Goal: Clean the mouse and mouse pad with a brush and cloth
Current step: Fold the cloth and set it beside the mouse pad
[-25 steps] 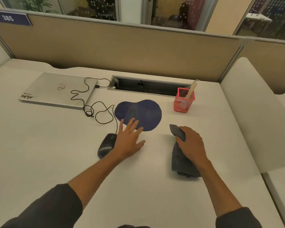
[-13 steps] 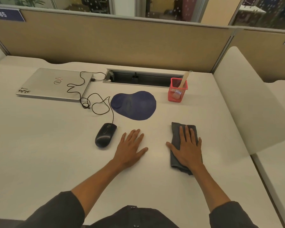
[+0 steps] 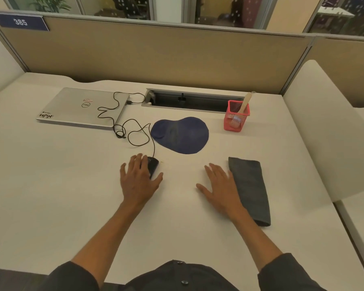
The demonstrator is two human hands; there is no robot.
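Observation:
A black wired mouse [image 3: 153,164] lies on the white desk, mostly covered by my left hand [image 3: 138,181], whose fingers drape over it with the thumb at its right side. The dark blue mouse pad [image 3: 181,134] lies flat just beyond, nothing on it. A folded grey cloth [image 3: 250,190] lies lengthwise to the right. My right hand [image 3: 219,185] rests flat on the desk beside the cloth's left edge, fingers apart, holding nothing. A brush with a pale wooden handle [image 3: 245,102] stands in a pink mesh cup [image 3: 236,118] at the back right.
A closed silver laptop [image 3: 80,107] sits at the back left, with the mouse's black cable [image 3: 135,133] looping from it across the desk. A cable slot [image 3: 189,100] runs along the back. A beige partition stands behind, and a white divider [image 3: 324,133] on the right.
My left hand moved left from the bare desk onto the mouse. My right hand slid left off the cloth, which now lies uncovered.

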